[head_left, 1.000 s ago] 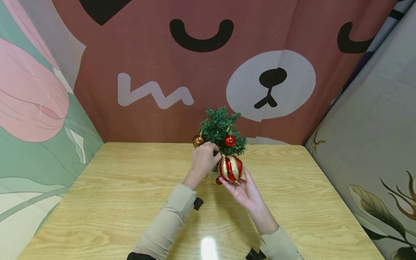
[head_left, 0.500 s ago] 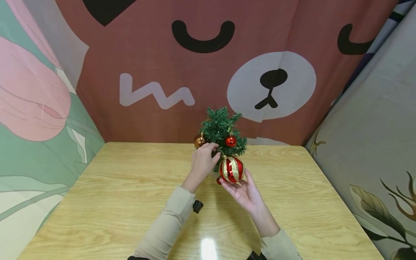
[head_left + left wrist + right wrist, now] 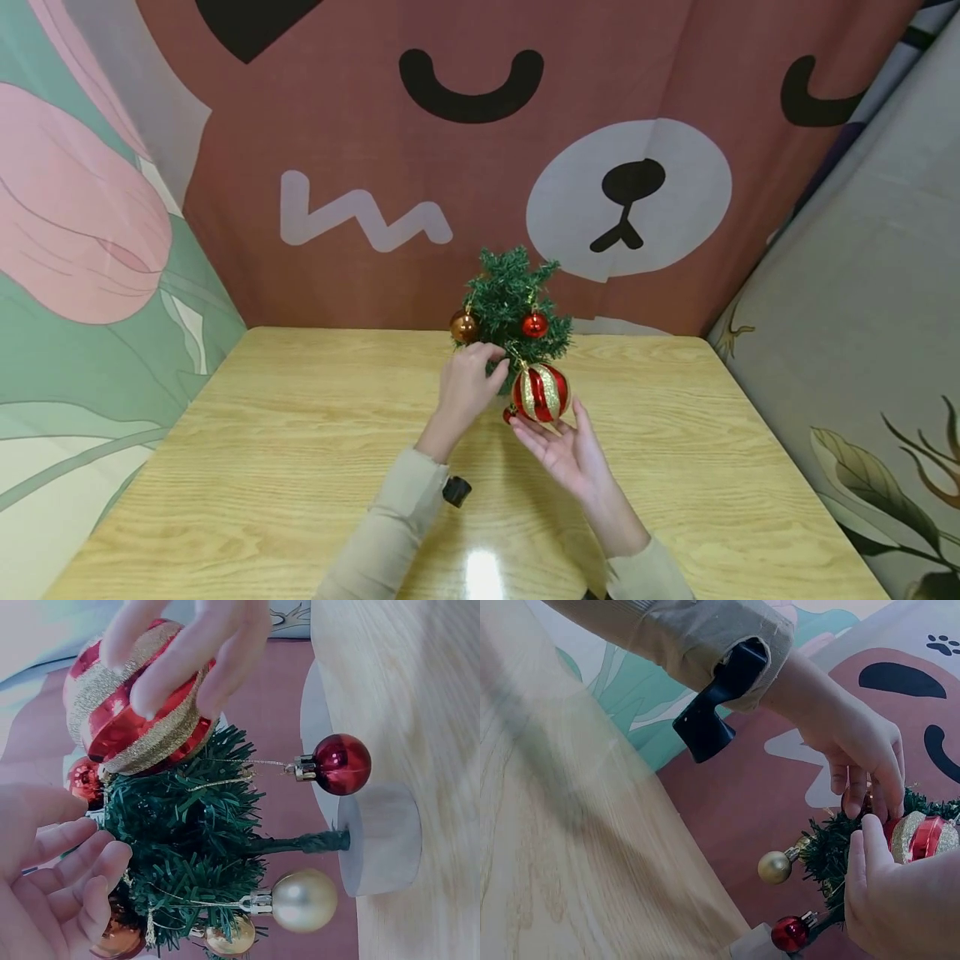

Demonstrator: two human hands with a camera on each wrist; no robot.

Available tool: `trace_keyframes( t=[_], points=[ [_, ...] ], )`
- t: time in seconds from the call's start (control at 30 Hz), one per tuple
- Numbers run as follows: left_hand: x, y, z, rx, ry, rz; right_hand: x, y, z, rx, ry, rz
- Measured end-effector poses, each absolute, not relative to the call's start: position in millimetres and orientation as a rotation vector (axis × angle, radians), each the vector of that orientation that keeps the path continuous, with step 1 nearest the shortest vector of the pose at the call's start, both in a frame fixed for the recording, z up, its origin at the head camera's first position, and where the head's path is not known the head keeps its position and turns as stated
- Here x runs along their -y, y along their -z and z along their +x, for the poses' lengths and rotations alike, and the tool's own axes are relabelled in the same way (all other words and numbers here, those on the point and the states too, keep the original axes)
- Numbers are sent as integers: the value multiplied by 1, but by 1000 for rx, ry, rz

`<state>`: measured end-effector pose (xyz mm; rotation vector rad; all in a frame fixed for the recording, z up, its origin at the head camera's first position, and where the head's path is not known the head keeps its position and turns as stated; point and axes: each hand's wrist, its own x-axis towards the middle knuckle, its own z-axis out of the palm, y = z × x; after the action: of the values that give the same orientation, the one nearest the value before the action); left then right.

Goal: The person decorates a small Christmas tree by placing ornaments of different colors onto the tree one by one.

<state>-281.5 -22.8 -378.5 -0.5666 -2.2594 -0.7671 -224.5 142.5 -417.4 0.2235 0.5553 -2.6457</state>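
Observation:
A small green artificial tree [image 3: 510, 304] stands on a pale round base [image 3: 382, 840] at the back of the wooden table [image 3: 262, 433]. On it hang a copper bauble [image 3: 463, 327], a small red bauble [image 3: 534, 325] and a gold bauble [image 3: 304, 900]. My left hand [image 3: 471, 379] pinches a branch just below the copper bauble. My right hand [image 3: 561, 437] lies palm up with straight fingers under a large red-and-gold striped bauble [image 3: 542, 392], which hangs at the tree's lower right. In the left wrist view the right fingers [image 3: 187, 652] lie over the striped bauble [image 3: 112, 731].
A brown cartoon-bear cloth [image 3: 450, 167] hangs right behind the tree. Patterned panels close in the left side [image 3: 90, 250] and the right side [image 3: 862, 292]. A black wrist mount [image 3: 456, 490] sits on my left sleeve. Bare tabletop lies around the hands.
My left hand's fingers have slipped down off the copper bauble onto the branch below it. The striped bauble and my right hand beneath it have drifted slightly right and down.

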Motion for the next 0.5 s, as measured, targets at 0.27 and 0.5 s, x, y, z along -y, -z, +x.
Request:
trace_keyframes(
  t=[0.27, 0.5],
  points=[
    [29, 382, -272, 2270, 776, -554, -147, 425, -221, -713, 2640, 139],
    [34, 388, -262, 2238, 804, -555, -160, 428, -215, -1214, 2577, 71]
  ],
)
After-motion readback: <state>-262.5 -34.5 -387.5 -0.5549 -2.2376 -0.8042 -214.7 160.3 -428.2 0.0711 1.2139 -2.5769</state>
